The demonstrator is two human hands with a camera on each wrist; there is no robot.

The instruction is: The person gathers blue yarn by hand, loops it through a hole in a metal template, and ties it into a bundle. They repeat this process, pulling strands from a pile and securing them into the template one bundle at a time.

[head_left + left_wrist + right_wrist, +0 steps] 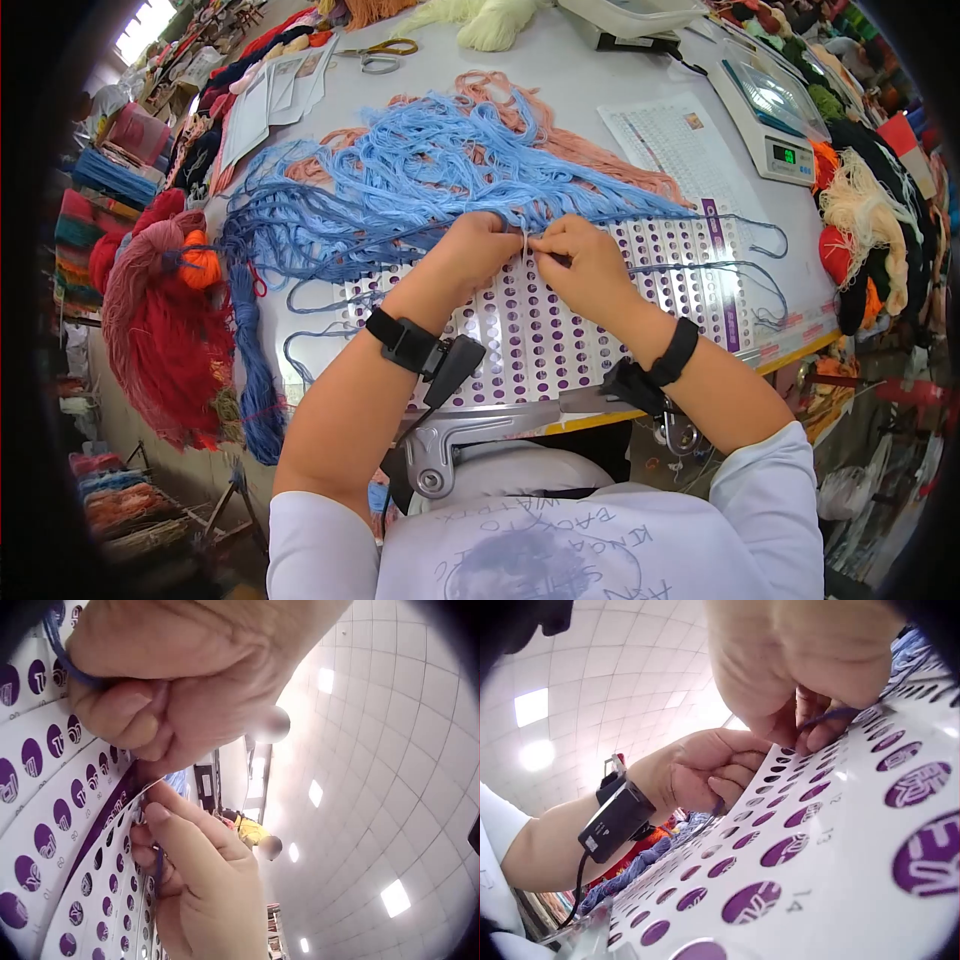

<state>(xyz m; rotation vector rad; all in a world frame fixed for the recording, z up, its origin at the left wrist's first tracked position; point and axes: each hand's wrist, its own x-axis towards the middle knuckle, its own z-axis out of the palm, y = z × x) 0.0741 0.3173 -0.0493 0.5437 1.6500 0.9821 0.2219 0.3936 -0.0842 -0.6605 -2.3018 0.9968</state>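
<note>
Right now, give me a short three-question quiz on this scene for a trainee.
1. True or false: the left hand and the right hand both pinch yarn at the top edge of the punched card.
2. The yarn fanned out beyond the card is: A red, B blue, C green.
3. Fill in: the scissors lie at the ___ side of the table, near or far.
Key: 1 true; 2 B; 3 far.
</note>
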